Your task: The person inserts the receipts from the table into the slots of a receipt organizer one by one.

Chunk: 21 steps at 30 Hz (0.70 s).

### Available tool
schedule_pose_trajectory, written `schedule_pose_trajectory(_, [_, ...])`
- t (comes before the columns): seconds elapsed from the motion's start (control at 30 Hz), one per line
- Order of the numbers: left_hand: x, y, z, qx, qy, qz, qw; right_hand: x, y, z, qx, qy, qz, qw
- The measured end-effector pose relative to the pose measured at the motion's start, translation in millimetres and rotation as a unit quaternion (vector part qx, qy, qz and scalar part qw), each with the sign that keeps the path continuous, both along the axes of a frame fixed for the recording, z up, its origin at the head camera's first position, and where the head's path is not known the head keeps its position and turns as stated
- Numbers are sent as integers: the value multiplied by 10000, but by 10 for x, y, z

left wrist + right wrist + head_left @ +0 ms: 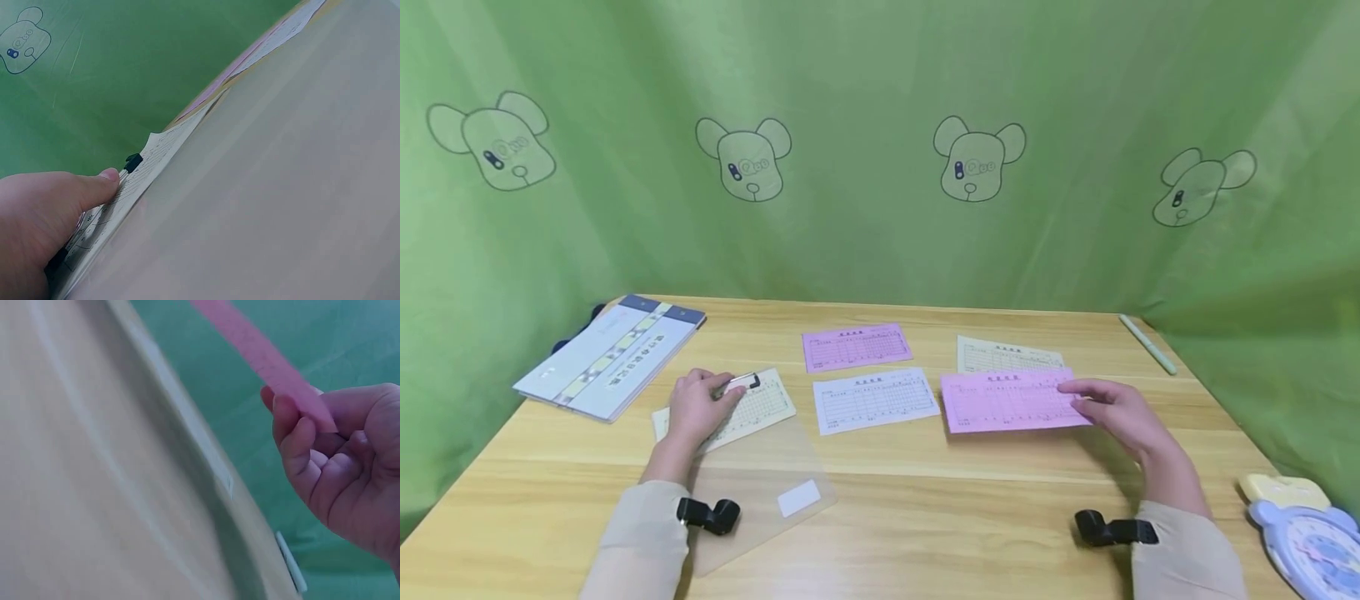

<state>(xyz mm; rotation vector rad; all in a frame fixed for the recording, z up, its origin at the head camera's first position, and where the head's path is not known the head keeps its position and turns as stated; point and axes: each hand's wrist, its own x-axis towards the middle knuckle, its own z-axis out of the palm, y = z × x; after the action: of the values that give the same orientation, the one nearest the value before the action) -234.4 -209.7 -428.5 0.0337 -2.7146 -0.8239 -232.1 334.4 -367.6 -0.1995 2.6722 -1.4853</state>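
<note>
At the left of the table lies a translucent clipboard [760,487] with a white label, turned at an angle. My left hand [698,407] grips its wire clip [748,382], and the thumb [97,187] presses on it. Pale printed form slips [767,404] lie at the clip end, partly covered by that hand. My right hand [1116,412] pinches a pink form slip [1007,402] by its right edge, between thumb and fingers. In the right wrist view, the pink slip [269,359] is raised above the table. It partly covers a pale green slip [1007,354] in the head view.
A pink slip [856,347] and a bluish-white slip [876,400] lie mid-table. A folder-like booklet [613,358] rests at the back left. At the back right is a pale green pen [1147,344]. A blue toy-like clock [1315,546] stands at the right edge.
</note>
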Motion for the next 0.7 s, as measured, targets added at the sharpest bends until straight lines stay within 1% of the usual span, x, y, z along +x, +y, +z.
schedule_pose_trajectory(0.1, [3,3,-5,20,-22,12,10000,-40,-140,56,-316,27,106,9994])
schedule_pose_trajectory(0.2, [0,8,-3,15,-38,7,10000,-92,-301,90,-661,-84,209,9976])
schedule_pose_trajectory(0.3, [-1,-1,9,19,-77,2,10000,-155,-482,100,-861,-160,319,9956])
schedule_pose_trajectory(0.4, [0,-15,11,32,-99,6,9999,-222,-693,95,-1094,-196,514,9925])
schedule_pose_trajectory(0.53, [8,-18,3,74,-116,20,9999,-292,-970,73,-1212,-307,690,9898])
schedule_pose_trajectory(0.7, [3,-1,4,116,-152,22,9998,-349,-1256,25,-1195,-445,867,9880])
